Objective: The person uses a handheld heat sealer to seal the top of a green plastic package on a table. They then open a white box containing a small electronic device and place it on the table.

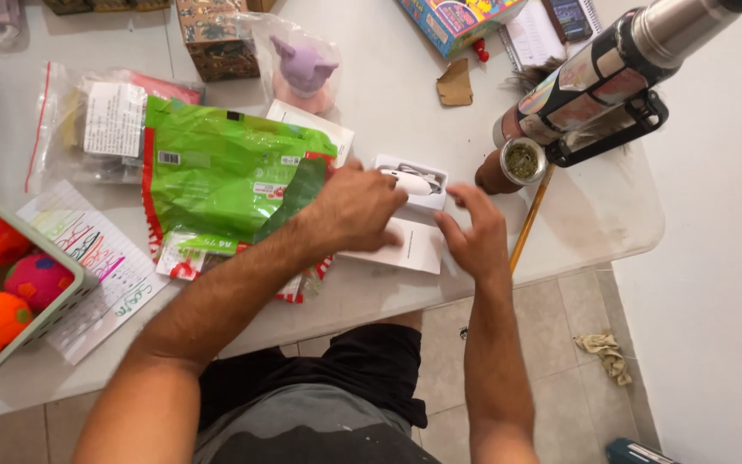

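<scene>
My left hand (355, 206) is closed around a small white rounded device (411, 181), holding it over an open white box (434, 199) that has a coiled cable inside. My right hand (474, 230) rests with fingers spread at the box's right side, touching its edge. A flat white lid or card (405, 249) lies on the table just in front of the box, partly under both hands. A crumpled green plastic bag (225, 176) lies to the left, under my left forearm.
A pale basket (53, 301) with bright spotted balls sits at the left edge. A metal thermos (611, 64) lies beside a small cup of green herb (521, 161) and a yellow pencil (529, 219). A purple toy in a bag (302, 69), papers and boxes fill the back.
</scene>
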